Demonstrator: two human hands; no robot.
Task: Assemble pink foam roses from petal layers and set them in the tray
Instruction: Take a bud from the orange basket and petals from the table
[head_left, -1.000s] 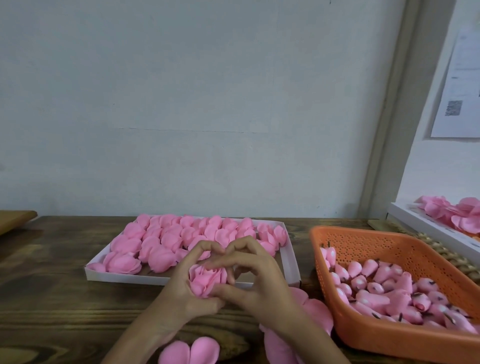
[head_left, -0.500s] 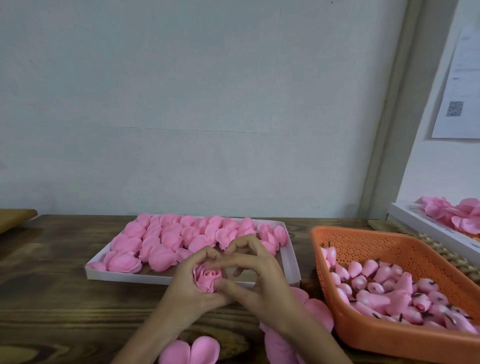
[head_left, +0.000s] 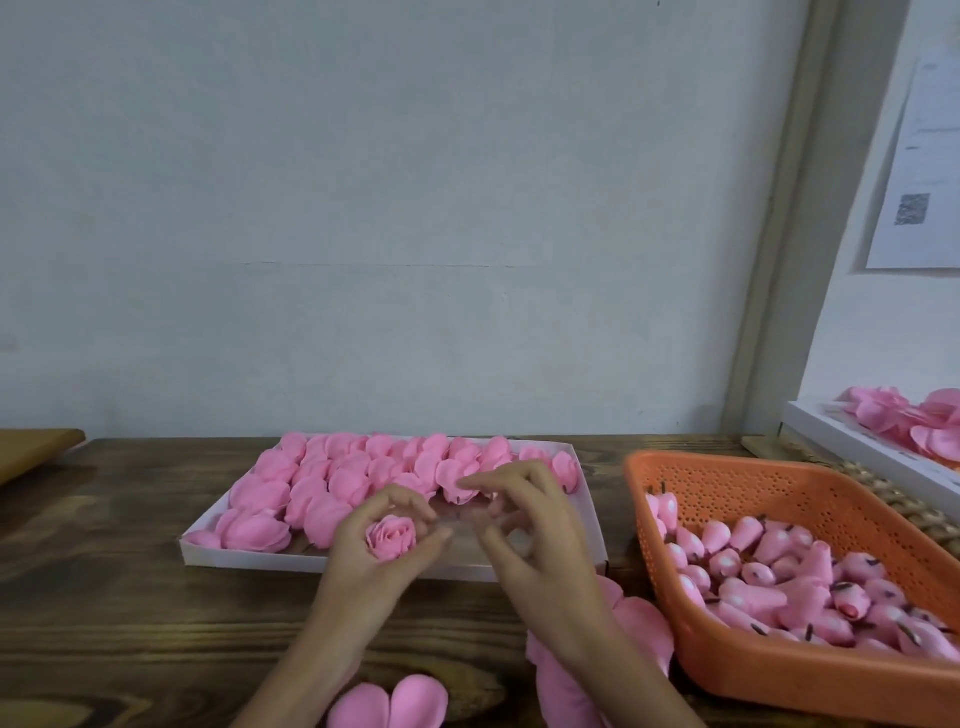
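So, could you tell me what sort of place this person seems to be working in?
Probably a craft workbench for making foam flowers: a white tray packed with finished pink roses, an orange basket heaped with rosebud cores, and another rose held in the left hand.

Pink rose (head_left: 392, 537) in left hand (head_left: 363, 569), over tray (head_left: 249, 559)

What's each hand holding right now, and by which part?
Left hand grips the assembled rose round its outer petals, curled about the bloom's sides. Right hand, beside it over the tray, seems to hold nothing, though blurred.
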